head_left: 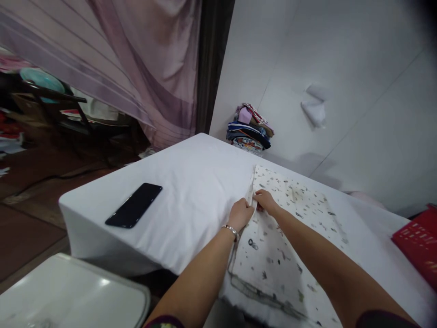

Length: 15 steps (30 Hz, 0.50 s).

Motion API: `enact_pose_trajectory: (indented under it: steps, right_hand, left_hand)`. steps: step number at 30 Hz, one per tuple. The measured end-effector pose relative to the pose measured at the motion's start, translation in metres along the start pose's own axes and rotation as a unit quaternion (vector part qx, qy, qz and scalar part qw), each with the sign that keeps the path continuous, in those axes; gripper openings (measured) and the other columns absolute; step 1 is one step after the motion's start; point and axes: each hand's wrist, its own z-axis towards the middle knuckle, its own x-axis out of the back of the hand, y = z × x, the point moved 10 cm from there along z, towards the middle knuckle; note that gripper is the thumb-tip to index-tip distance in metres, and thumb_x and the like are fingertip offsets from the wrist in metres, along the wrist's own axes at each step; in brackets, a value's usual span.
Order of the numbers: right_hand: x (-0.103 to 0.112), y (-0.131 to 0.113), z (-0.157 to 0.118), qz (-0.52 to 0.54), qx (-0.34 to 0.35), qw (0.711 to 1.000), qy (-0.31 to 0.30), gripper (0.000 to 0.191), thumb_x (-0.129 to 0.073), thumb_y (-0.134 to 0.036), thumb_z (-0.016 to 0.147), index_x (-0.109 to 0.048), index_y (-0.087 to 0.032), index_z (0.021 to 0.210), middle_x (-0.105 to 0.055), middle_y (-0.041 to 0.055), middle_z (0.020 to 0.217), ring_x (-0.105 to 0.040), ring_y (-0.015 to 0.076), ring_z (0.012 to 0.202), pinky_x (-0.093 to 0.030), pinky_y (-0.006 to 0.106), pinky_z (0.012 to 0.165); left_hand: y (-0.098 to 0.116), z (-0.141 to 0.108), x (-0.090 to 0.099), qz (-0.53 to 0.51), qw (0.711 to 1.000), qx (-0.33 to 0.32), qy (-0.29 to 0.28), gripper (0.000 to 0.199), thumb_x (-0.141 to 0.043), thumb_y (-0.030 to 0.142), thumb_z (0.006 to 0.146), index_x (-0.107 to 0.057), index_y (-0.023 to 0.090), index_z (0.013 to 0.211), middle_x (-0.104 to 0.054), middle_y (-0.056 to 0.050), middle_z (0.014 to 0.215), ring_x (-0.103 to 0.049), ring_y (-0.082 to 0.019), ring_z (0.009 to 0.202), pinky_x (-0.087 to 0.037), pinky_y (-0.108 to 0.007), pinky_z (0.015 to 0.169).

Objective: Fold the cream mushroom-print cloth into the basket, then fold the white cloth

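Observation:
A white cloth with small scattered prints lies folded in layers on the white-covered table. At its left edge both hands meet. My left hand, with a bracelet at the wrist, is closed on that edge, fingers curled and mostly hidden. Right beside it my right hand pinches the same edge, lifting it slightly. Some brownish stains show on the far part of the cloth. The near end hangs toward the table's front edge, where several layers are visible.
A black phone lies at the table's left. Folded clothes are stacked by the wall at the back. At the right stands a red plastic basket. A white chair or stool top is at the lower left, below a hanging pink curtain.

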Motion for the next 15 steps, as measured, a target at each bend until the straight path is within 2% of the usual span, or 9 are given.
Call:
enact_pose_trajectory:
  steps: [6,10,13,15]
  right_hand:
    - [-0.006,0.002,-0.01,0.018,-0.018,0.999,-0.044,0.01,-0.056,-0.024,0.077,-0.053,-0.014,0.08,-0.049,-0.0034,0.037,-0.045,0.0097,0.032,-0.036,0.018,0.033]
    - [-0.004,0.003,-0.012,0.019,-0.018,0.998,-0.055,0.022,-0.061,-0.035,0.075,-0.051,-0.016,0.072,-0.047,-0.0044,0.041,-0.046,0.0093,0.036,-0.038,0.018,0.035]
    - [0.008,0.005,-0.008,-0.031,-0.013,0.998,-0.048,0.017,-0.063,-0.024,0.07,-0.048,-0.016,0.067,-0.042,-0.0064,0.042,-0.044,0.0088,0.036,-0.038,0.019,0.036]
    - [0.014,0.01,-0.007,-0.055,-0.016,0.997,-0.053,0.014,-0.059,-0.016,0.067,-0.046,-0.017,0.065,-0.041,-0.0067,0.04,-0.044,0.009,0.035,-0.038,0.02,0.036]
  left_hand:
    - [-0.005,0.005,-0.009,-0.056,0.997,0.032,-0.036,0.014,-0.049,0.02,0.076,-0.06,0.018,0.084,-0.068,-0.006,0.091,-0.06,-0.017,0.085,-0.042,-0.024,0.071]
    - [0.016,-0.005,-0.012,-0.078,0.996,-0.032,-0.02,0.02,-0.044,0.026,0.082,-0.062,0.019,0.09,-0.069,-0.003,0.085,-0.06,-0.015,0.078,-0.042,-0.024,0.069]
    - [0.037,-0.014,-0.022,-0.094,0.987,-0.115,-0.062,0.026,-0.041,0.031,0.086,-0.064,0.021,0.09,-0.069,0.0,0.082,-0.06,-0.014,0.075,-0.043,-0.023,0.068]
    - [0.033,-0.013,-0.021,-0.054,0.991,-0.109,-0.061,0.03,-0.037,0.032,0.088,-0.065,0.021,0.088,-0.069,-0.001,0.085,-0.06,-0.016,0.079,-0.042,-0.024,0.07]
